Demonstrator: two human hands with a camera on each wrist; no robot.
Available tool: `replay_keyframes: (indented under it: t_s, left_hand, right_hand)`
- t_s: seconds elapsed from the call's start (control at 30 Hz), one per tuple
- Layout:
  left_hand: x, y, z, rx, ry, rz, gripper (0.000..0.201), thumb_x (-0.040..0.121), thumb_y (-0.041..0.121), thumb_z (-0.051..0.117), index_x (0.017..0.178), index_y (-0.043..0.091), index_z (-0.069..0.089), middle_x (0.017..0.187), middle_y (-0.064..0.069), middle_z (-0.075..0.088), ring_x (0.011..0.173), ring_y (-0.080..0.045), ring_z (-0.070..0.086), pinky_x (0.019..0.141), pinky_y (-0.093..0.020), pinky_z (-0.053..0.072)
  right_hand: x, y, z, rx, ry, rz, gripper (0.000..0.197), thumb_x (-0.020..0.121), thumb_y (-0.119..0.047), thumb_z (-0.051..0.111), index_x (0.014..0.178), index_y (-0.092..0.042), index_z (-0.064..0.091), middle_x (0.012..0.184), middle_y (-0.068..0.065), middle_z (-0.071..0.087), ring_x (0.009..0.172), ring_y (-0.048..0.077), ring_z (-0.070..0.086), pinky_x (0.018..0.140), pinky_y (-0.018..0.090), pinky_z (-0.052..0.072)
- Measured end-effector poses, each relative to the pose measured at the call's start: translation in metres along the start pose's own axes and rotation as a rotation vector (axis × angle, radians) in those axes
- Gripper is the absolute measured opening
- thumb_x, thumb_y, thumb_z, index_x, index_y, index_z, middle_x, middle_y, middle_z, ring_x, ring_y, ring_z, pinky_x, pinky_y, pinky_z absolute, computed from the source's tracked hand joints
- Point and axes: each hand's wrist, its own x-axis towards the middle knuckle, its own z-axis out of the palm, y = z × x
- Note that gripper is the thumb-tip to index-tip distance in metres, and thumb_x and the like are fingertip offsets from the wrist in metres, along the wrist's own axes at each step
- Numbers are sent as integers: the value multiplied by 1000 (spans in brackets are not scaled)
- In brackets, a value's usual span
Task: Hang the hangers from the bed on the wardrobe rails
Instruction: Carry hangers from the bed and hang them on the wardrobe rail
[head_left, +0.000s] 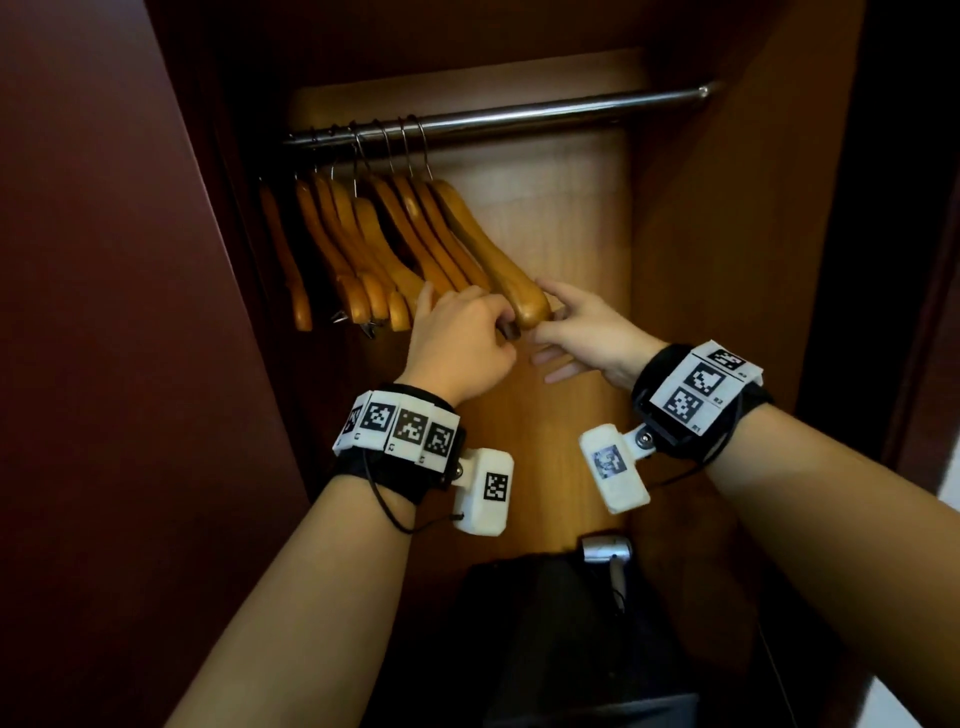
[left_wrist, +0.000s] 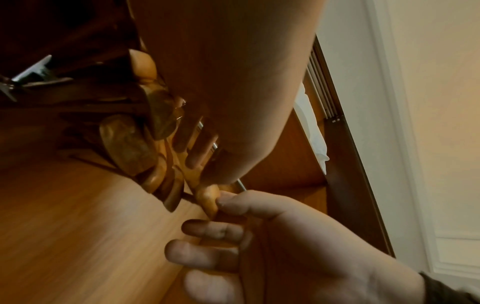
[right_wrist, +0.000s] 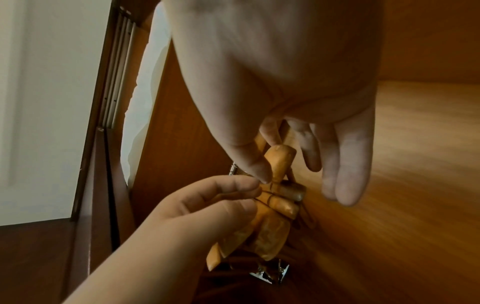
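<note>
Several wooden hangers hang bunched at the left end of the metal wardrobe rail. My left hand curls round the lower ends of the right-hand ones. My right hand pinches the tip of the rightmost hanger between thumb and forefinger, its other fingers straight. In the right wrist view, that pinch sits on the hanger tip, and the left hand holds the ends just below. In the left wrist view, the right thumb touches the hanger tip.
The rail's right half is bare. A dark red door stands at the left and a wooden side panel at the right. A black box with a silver part sits on the wardrobe floor. Metal clips hang under some hangers.
</note>
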Motion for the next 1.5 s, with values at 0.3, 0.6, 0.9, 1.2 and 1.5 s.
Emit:
replay_keyframes:
  t_s: [0.3,0.6,0.9,1.2,1.5]
  left_hand:
    - [-59,29,5,-308,-6,-63,30,83,26,63,114,25,65,125,0,55,121,-26,47,100,-43,40]
    - [-115,98,40,-706,-224,-195,23,84,16,65,103,29,63,116,3,61,108,-16,56,96,-30,44]
    - [-158,244,78,-1052,-446,-174,29,84,7,63,109,21,66,112,2,65,109,-16,61,97,-31,48]
    - [-215,468,89,-1198,-715,-57,23,93,9,54,110,19,66,113,1,66,108,-15,60,92,-29,48]
    - [-311,681,62,-1292,-1026,196,22,98,16,54,118,19,64,104,10,62,94,-1,56,81,-25,46]
  right_hand:
    - [-87,20,5,61,69,113,69,92,-6,64,152,-23,33,116,15,62,100,34,70,66,41,63]
    - [-194,63,-22,96,212,272,62,94,-7,62,149,-21,37,118,14,60,96,30,71,78,52,61]
    - [-321,99,-110,170,426,364,49,95,-8,61,141,-16,44,105,8,56,90,30,67,81,53,59]
    - [-505,132,-238,198,745,516,46,97,-10,60,140,-16,45,107,6,59,89,27,70,69,42,61]
    - [-719,148,-322,228,1163,633,40,97,-14,61,136,-17,50,105,8,65,69,17,68,74,47,60]
